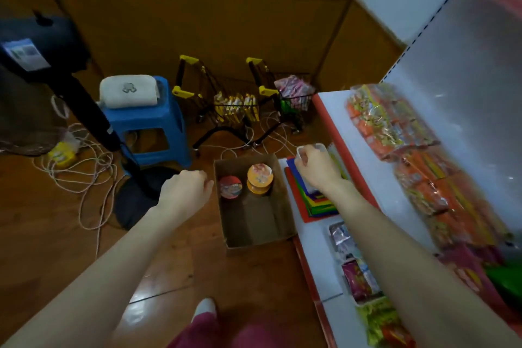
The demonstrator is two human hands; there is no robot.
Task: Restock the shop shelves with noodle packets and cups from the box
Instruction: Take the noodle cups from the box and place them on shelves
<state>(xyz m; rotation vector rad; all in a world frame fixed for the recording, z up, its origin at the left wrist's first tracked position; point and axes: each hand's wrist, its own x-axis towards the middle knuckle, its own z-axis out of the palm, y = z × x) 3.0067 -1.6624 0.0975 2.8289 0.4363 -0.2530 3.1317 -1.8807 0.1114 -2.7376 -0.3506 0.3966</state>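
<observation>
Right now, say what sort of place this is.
Probably a small shop: a shelf of noodle packets, two small shopping carts by the wall, a box with noodle cups on the floor.

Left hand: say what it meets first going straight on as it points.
The left hand would likely meet the brown cardboard box at its nearest wall, then the red-lidded noodle cup; depth is unclear.

No text can be read. The pale label (24, 54) on the black appliance (48, 32) is blurred, the printing on the noodle packets (395, 121) and cup lids (260, 175) is smeared, and the white cushion (128, 91) bears only a grey emblem.
</observation>
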